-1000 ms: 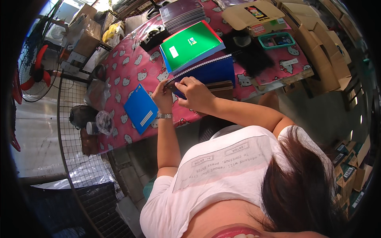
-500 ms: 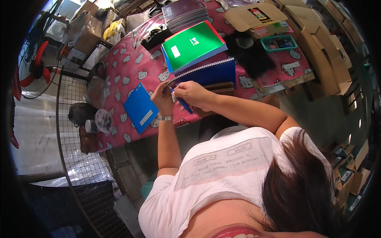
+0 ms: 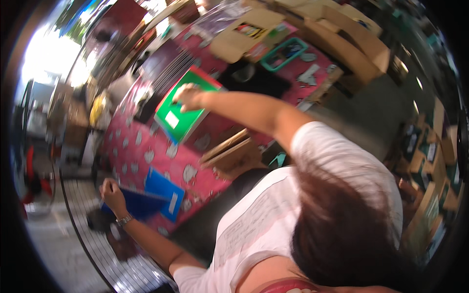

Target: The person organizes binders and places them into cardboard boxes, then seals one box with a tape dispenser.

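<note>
Your left hand (image 3: 113,195) is closing its curled fingers on the near-left end of the dark blue notebook (image 3: 141,204), although blur is softening the grip. Your right hand (image 3: 188,97) is hovering over or resting on the green notebook (image 3: 189,121); its fingers are bending inward, and you cannot tell whether they are pinching anything.

What is changing most is the spread. 0.5 seconds ago, both hands were meeting at the dark blue notebook's coiled edge, the right one pinching a slim blue object. Now they are standing well apart, and that object is not showing clearly. The dark blue notebook is sitting far to the left with your left hand, partly covering the light blue notebook (image 3: 166,185) just right of that hand. This is suggesting that the 2-handed handling at the coil is breaking off, with each hand now attending to a different notebook.

Between the hands, nearer your body, brown cardboard (image 3: 234,156) is lying in fuller view. Just beyond your right hand, a stack of dark purple items (image 3: 173,73) is standing; to that hand's right, past a black item (image 3: 254,84), a teal tray (image 3: 284,54) is holding small things. Under it all, the pink patterned tabletop (image 3: 117,139) is stretching between your hands.
</note>
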